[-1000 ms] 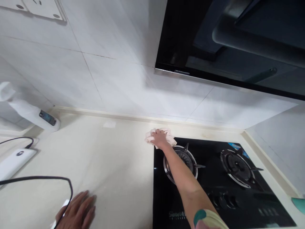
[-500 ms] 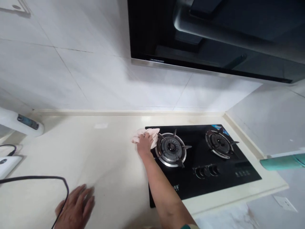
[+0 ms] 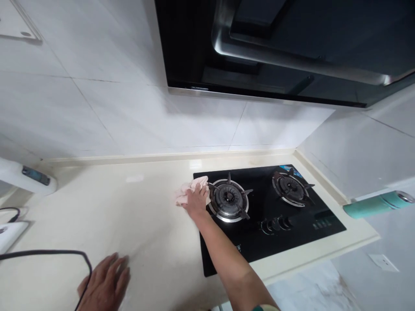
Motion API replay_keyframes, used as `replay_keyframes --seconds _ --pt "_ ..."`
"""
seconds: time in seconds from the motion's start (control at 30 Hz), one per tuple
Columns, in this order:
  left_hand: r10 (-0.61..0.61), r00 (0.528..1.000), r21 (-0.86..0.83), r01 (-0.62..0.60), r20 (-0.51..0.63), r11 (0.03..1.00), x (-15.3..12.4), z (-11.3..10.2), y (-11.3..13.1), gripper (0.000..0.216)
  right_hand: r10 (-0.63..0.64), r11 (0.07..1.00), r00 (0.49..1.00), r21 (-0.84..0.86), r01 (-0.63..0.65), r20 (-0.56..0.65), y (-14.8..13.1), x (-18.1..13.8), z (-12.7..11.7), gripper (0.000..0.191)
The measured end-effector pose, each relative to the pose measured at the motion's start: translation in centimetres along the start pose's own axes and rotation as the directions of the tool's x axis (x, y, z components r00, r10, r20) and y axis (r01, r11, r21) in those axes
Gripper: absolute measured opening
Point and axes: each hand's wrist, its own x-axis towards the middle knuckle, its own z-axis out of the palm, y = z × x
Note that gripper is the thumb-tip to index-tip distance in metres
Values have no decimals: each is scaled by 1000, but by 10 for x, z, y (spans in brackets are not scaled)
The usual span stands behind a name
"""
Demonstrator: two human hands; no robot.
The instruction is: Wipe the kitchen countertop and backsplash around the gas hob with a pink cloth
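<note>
My right hand (image 3: 196,203) presses a crumpled pale pink cloth (image 3: 188,192) onto the cream countertop (image 3: 129,207), right against the left edge of a black glass gas hob (image 3: 301,233). The hand's fingers curl over the cloth, close to the left burner (image 3: 228,199) with its metal pan supports. The right burner (image 3: 289,187) sits farther off. My left hand (image 3: 105,280) lies flat on the counter at the lower left, fingers apart and holding nothing, and a black cable (image 3: 45,251) runs just over it.
A black range hood (image 3: 259,52) hangs above the tiled wall. A white appliance (image 3: 26,178) and a white power bank (image 3: 9,235) stand at the left. A teal bottle (image 3: 378,204) appears at the right, past the counter's edge, with a wall socket (image 3: 383,262) below.
My right hand and the cloth have slid along the hob's left edge toward me. My view has swung, bringing the whole hob in. My left hand stays in place.
</note>
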Motion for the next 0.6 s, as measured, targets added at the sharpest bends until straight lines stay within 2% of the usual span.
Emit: replay_keyframes --seconds 0.17,0.27,0.4,0.6 --pt "-6 1000 -16 6 -9 1000 0 1 -2 55 -31 998 999 51 32 -21 -6 34 -15 72" --pt "11 1000 -3 -11 -9 1000 0 0 -2 56 -24 998 999 50 26 -34 -7 34 -15 72" --pt "16 1000 6 -16 -2 1000 0 -2 0 60 -17 1000 999 1 17 -47 -6 0 -2 66" --pt "31 1000 -24 -31 0 999 1 -4 0 63 -121 992 992 -43 120 -30 11 -77 23 62"
